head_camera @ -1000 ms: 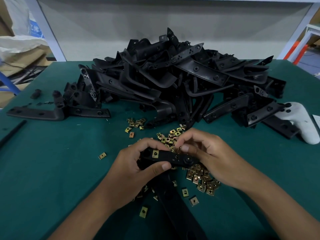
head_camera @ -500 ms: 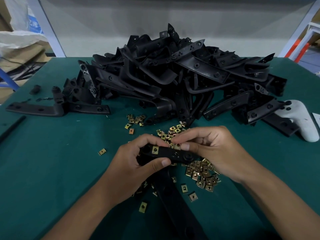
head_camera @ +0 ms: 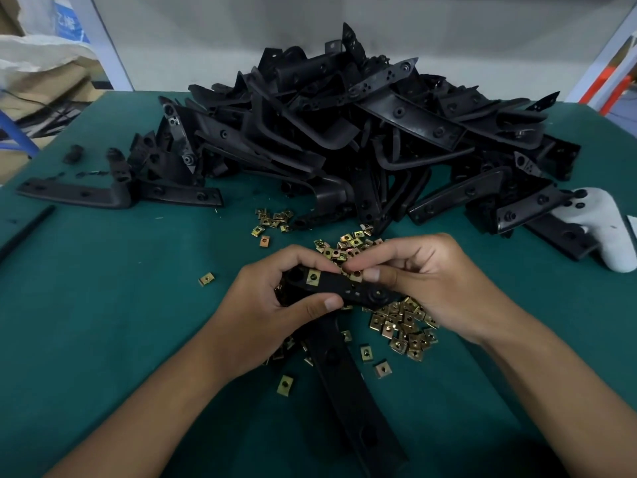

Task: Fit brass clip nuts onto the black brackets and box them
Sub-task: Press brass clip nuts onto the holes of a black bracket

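Note:
My left hand (head_camera: 262,305) grips a black L-shaped bracket (head_camera: 348,374) by its short arm, thumb underneath. One brass clip nut (head_camera: 313,277) sits fitted on that arm. My right hand (head_camera: 431,288) pinches a second brass clip nut (head_camera: 355,274) at the top edge of the bracket, right of the fitted one. The bracket's long arm runs down toward me over the green table (head_camera: 103,305). Loose brass clip nuts (head_camera: 403,326) lie scattered under and around both hands.
A large heap of black brackets (head_camera: 362,132) fills the far half of the table. Single brackets (head_camera: 76,194) lie at the far left. A white controller (head_camera: 599,229) rests at the right edge. A smaller nut cluster (head_camera: 272,219) lies near the heap. No box is in view.
The right hand's fingers have shifted slightly left along the bracket's top edge with the nut. The left hand keeps the same grip.

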Available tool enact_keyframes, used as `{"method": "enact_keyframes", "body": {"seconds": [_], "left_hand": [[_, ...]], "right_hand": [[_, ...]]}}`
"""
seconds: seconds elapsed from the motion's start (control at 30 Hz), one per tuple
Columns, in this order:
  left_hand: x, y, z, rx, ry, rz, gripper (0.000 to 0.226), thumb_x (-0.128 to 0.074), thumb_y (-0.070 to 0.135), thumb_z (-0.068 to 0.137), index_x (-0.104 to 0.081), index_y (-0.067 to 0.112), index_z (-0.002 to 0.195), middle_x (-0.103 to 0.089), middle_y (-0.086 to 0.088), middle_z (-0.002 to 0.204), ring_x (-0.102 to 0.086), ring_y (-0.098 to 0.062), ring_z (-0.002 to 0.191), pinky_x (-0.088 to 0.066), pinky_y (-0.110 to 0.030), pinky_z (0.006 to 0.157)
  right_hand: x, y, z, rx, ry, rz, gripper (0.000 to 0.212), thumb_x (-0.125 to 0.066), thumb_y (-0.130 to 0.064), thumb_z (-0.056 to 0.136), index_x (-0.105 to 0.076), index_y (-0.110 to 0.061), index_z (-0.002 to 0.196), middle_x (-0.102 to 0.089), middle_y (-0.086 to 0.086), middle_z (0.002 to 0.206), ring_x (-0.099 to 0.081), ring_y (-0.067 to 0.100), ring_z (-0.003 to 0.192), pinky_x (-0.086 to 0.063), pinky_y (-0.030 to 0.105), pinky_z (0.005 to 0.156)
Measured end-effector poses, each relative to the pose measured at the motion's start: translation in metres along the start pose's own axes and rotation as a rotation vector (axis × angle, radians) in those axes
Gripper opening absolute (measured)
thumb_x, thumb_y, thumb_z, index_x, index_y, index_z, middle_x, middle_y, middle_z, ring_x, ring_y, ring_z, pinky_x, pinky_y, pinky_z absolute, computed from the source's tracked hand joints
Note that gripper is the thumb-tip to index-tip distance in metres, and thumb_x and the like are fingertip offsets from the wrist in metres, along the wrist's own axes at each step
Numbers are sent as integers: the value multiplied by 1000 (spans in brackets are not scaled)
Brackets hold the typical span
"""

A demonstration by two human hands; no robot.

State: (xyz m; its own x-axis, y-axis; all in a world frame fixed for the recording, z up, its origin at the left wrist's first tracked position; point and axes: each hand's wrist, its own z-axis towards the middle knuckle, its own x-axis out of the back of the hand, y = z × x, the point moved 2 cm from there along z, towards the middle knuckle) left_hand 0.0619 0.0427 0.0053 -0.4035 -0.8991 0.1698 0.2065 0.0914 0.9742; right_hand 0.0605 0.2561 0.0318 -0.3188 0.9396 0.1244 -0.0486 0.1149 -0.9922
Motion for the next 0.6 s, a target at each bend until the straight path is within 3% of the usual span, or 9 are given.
{"method": "enact_keyframes", "body": {"seconds": [0.23, 0.6], "left_hand": [[-1, -1, -1, -5, 19, 39, 23, -78, 47, 82, -70, 39, 102, -73, 7, 94, -71, -11, 80, -57, -19, 68], [-1, 1, -1, -56, 38, -6, 25, -77, 47, 81, -70, 38, 103, -74, 13, 100, -71, -7, 91, -57, -17, 74]], "right_hand": [[1, -3, -2, 26, -4, -7, 17, -69, -15, 88, -78, -15, 101, -79, 3, 100, -74, 12, 94, -53, 15, 81], [-2, 6, 2, -82, -8, 212, 17, -71, -17, 81, -82, -22, 93, -78, 6, 98, -74, 15, 93, -55, 20, 83]]}}
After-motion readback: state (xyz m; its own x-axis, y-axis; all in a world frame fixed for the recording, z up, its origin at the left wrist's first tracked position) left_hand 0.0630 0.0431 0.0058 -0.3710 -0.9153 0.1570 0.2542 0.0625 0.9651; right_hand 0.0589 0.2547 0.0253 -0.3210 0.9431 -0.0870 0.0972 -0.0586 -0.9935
